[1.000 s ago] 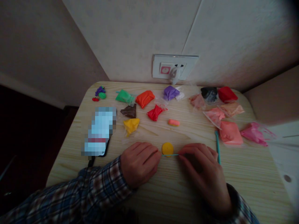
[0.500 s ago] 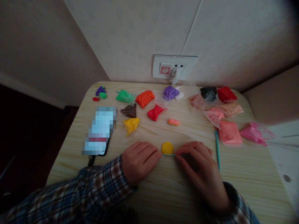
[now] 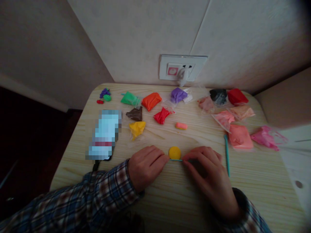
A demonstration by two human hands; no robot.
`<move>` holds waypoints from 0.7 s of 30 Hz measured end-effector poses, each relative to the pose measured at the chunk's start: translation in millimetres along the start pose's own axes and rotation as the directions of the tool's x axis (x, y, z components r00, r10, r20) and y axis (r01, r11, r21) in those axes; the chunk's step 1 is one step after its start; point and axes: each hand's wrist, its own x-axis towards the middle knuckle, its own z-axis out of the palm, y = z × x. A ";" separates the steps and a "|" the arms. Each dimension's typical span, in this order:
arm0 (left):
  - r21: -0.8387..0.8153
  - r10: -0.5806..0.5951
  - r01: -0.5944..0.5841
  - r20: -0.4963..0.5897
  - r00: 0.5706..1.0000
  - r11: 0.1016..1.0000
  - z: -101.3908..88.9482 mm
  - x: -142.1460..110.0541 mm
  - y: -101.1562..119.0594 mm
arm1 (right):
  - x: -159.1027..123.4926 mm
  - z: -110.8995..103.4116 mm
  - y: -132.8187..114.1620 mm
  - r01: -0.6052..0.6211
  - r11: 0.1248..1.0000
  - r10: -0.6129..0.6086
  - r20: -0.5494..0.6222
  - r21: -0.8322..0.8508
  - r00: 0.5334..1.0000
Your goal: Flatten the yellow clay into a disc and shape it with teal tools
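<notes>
A flat yellow clay disc (image 3: 174,152) lies on the table between my two hands. Across its near edge runs a thin teal strip or stick (image 3: 176,160), whose exact kind I cannot make out. My left hand (image 3: 147,166) pinches the strip's left end, fingers closed together. At the other end, the thumb and forefinger of my right hand (image 3: 209,173) grip it. Beyond the disc sits a small pink and yellow clay piece (image 3: 181,126). A teal modelling tool (image 3: 227,155) lies to the right of my right hand.
Bags of coloured clay, such as yellow (image 3: 137,129), red (image 3: 162,115) and coral (image 3: 240,137), lie across the wooden table (image 3: 155,210). A phone (image 3: 105,134) with a cable is at left. Small clay fruits (image 3: 105,94) sit in the far left corner. A wall socket (image 3: 182,68) holds a plug.
The whole view has shifted slightly. Both hands keep their hold on the teal strip at the near edge of the yellow disc, with hardly any movement.
</notes>
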 end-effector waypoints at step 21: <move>-0.011 0.003 -0.003 0.014 1.000 1.000 2.1 0.0 -1.5 | -1.3 0.4 0.5 0.056 0.997 -0.057 -0.018 -0.046 0.998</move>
